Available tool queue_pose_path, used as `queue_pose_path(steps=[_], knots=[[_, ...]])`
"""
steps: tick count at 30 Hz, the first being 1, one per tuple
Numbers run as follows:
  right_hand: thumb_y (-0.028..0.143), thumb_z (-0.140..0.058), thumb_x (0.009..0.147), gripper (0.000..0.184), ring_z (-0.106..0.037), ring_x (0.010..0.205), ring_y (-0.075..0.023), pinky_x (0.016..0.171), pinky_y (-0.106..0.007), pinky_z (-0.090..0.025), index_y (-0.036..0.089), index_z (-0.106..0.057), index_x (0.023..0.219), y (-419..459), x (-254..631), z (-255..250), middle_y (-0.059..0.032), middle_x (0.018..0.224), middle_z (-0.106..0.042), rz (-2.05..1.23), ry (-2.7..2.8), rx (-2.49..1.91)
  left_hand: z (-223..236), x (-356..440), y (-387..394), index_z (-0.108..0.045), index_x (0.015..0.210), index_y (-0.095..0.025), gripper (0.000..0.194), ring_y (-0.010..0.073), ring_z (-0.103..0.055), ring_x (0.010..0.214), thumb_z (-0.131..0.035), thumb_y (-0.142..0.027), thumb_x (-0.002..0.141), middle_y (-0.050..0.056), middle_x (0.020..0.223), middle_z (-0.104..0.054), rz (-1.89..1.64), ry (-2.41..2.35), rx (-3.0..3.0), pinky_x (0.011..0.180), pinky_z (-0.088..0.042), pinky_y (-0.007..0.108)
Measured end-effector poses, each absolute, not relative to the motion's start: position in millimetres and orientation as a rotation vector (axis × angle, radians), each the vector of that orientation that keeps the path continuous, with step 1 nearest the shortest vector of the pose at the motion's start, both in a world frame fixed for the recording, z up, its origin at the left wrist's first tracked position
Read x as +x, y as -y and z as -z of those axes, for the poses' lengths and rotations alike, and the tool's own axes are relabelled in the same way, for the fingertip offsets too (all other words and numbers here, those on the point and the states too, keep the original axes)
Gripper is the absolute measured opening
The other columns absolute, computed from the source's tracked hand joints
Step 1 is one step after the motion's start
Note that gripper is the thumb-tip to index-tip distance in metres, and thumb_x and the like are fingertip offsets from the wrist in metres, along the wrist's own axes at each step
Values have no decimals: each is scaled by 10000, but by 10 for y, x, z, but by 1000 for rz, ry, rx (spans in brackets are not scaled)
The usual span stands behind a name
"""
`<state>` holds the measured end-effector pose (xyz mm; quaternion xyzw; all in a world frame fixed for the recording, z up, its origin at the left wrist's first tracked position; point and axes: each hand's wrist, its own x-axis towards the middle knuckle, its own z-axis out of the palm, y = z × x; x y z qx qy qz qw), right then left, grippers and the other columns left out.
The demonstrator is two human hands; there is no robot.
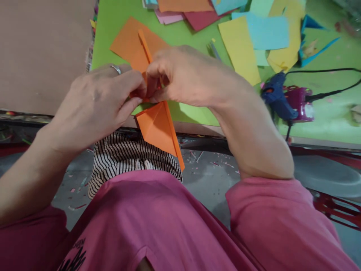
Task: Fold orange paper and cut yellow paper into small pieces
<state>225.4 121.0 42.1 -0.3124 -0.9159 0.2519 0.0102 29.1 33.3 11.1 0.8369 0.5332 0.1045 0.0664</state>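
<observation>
Bright green covers most of the tabletop (104, 41) on my feed, with loose coloured sheets overlapping along its far side. I have both hands over its front edge, working at a folded orange paper (156, 128). On the left hand (104, 94), thumb and forefinger are pinched together on it; the right hand (183, 77) meets them from the other side, its fingers bunched narrow on the same spot. Fingertips nearly touch, and they hide the part of the paper between them, so I cannot tell exactly which fold each one grips. Below the fingers, a creased orange flap and a narrow strip slant out past the tabletop's edge; above them, another narrow length shows over a flat orange sheet (126, 41). Well right of my hands sits a blue glue gun (278, 96).
</observation>
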Motion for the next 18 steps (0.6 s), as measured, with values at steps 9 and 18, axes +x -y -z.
queue_pose_path(steps=[9,18], knots=[[193,-582,969,227,-631,1078,-230,1001,-445,-514,275,-773,1060,-916,2758,-404,-52,1069,-659,-368,2664,-895,-155,337,-301,-711,1135,-170,386,232,-680,929,-364,-336,1099,96,1063,-753,-366,-1478,2589,747,-506,347],[112,-461,928,373,-650,996,-216,937,-418,-548,321,-746,1050,-817,2805,-129,-36,1031,-671,-321,2540,-914,-76,251,-298,-702,1297,-247,367,293,-675,1141,-405,-253,1082,78,1307,-744,-399,-1267,2938,871,-556,450]])
